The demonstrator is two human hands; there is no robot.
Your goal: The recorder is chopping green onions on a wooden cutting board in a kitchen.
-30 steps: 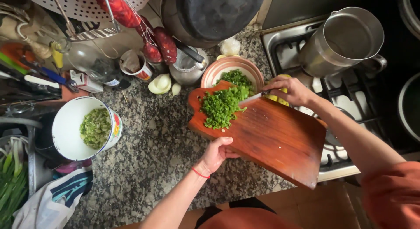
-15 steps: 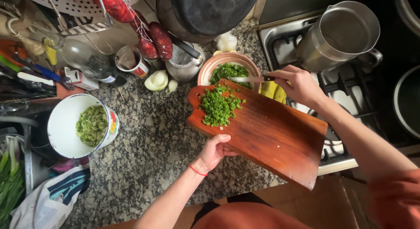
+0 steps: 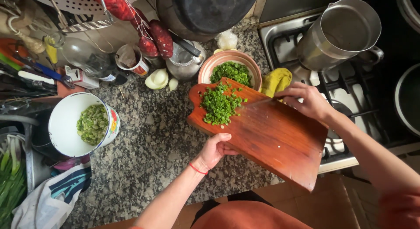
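Observation:
My left hand (image 3: 215,148) grips the near edge of a reddish wooden cutting board (image 3: 271,137), which is lifted and tilted with its far end over a terracotta bowl (image 3: 205,70). Chopped green herbs (image 3: 218,106) lie heaped at that far end of the board, and more chopped greens (image 3: 232,72) are in the bowl. My right hand (image 3: 306,100) holds a knife (image 3: 256,102) with its blade laid across the board, just right of the herb heap.
A white enamel mug (image 3: 65,115) with chopped greens stands left on the granite counter (image 3: 144,159). A metal pot (image 3: 337,34) sits on the gas stove (image 3: 350,93); a yellow cloth (image 3: 275,80), garlic (image 3: 157,79), glass jar (image 3: 181,60) and dark pan (image 3: 210,10) crowd the back.
The knife has drawn back across the board to the right of the herb heap. The heap now sits nearer the board's far end by the bowl. My left hand keeps its grip.

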